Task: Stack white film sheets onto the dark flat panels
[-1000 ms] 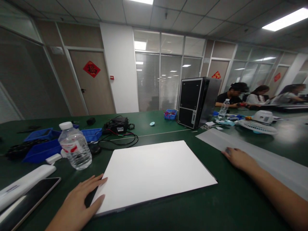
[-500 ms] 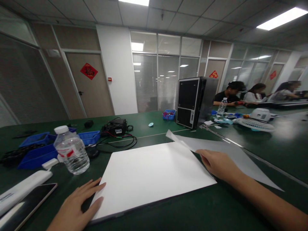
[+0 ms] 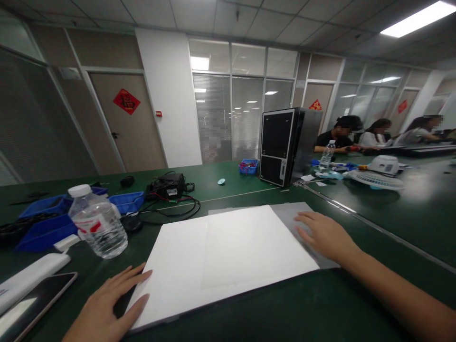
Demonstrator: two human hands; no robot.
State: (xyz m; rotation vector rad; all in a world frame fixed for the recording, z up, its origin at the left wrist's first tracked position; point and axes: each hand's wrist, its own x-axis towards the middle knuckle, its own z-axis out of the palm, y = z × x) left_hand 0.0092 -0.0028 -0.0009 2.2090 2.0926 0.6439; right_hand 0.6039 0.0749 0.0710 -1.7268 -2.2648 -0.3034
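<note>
A white rectangular sheet [image 3: 178, 256] lies on the green table, with a thin dark edge showing beneath its near side. A translucent sheet [image 3: 290, 213] lies flat across its right part and sticks out past its right edge. My left hand [image 3: 110, 299] rests at the white sheet's left edge, thumb and fingers apart, fingertips on the sheet. Over the translucent sheet's right side is my right hand [image 3: 326, 237], its fingers stretched out; whether they press on it I cannot tell.
To the left stand a water bottle [image 3: 98, 225], a phone [image 3: 39, 304], a white long device [image 3: 32, 280] and blue trays [image 3: 46, 232]. Behind are a black adapter with cables [image 3: 167, 186] and a computer tower [image 3: 278, 147]. Several people sit at the far right.
The translucent sheet has moved left from the table onto the white sheet and now lies flat. My right hand's closed fingers have opened. My left hand stays at the left edge.
</note>
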